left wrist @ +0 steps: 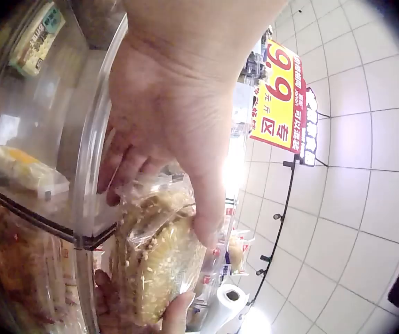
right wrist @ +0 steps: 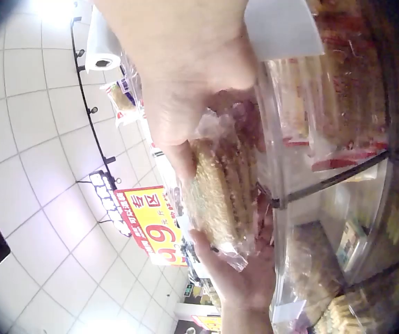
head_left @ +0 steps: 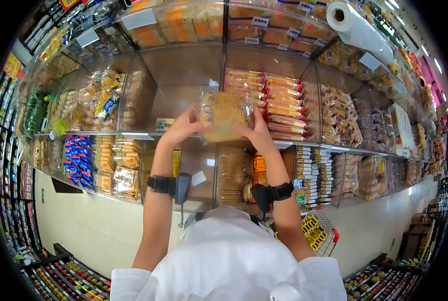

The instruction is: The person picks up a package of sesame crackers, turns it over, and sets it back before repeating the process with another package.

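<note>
A clear-wrapped pack of sesame-topped biscuits (head_left: 226, 118) is held up between both hands, in front of the shelf bins. My left hand (head_left: 184, 128) grips its left edge, with the thumb on the near face and the fingers behind. On the right edge my right hand (head_left: 259, 133) holds it the same way. Sesame seeds show through the film of the pack (left wrist: 161, 268) in the left wrist view. Stacked layers show at the side of the pack (right wrist: 220, 188) in the right wrist view.
Clear bins of wrapped snacks fill the shelves, including red-ended packs (head_left: 284, 108) to the right and blue packets (head_left: 78, 160) at lower left. A plastic bag roll (head_left: 359, 30) sits at upper right. A shopping basket (head_left: 327, 233) with yellow packs stands below right.
</note>
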{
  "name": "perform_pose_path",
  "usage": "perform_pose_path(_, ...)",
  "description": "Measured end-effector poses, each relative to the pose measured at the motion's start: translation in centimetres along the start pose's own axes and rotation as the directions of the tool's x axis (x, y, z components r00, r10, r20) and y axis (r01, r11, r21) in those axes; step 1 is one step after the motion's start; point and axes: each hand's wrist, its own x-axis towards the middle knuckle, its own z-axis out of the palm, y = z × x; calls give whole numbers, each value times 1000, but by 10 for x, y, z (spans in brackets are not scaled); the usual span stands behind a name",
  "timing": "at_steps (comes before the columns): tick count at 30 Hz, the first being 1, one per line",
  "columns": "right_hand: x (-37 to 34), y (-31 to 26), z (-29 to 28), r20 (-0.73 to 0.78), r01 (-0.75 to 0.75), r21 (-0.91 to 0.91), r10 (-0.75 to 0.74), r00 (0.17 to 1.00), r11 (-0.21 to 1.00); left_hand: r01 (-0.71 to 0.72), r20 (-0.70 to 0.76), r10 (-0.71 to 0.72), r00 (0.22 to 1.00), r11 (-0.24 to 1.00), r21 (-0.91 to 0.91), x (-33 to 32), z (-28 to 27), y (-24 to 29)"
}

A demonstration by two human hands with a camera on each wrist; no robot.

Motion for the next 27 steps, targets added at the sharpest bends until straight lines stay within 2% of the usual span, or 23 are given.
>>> perform_pose_path(2,0,-3,0,3,-19,22,19,1000,1000,6,-8,-6,1000,1000,-5,1,1,-2)
perform_pose_path(5,0,-2,0,3,-21,11,21,1000,1000,-59,-34,58,998,998,-35,1,3,-3)
perform_pose_path(8,-1,-7,2,-1,-9,0,9,1000,1000,-32,-16,32,999,999,-30,3,0,-7)
perform_pose_path(11,-2,-6,3,-3,6,19,-6,1000,1000,-67,-3,66,998,997,-42,6,-2,-12)
perform_pose_path(12,-2,-7,3,3,16,23,-16,1000,1000,-56,-31,56,998,998,7,6,-3,-13)
perform_pose_path(17,-2,-5,2,-9,-25,-18,25,1000,1000,-29,-41,31,999,999,30,9,-7,-21)
perform_pose_path(20,-3,-6,3,-3,21,-22,-21,1000,1000,-10,-27,11,1000,999,31,6,-5,-14)
perform_pose_path(27,-3,-10,3,4,-21,-42,21,1000,999,-31,-27,31,999,999,21,8,-6,-18)
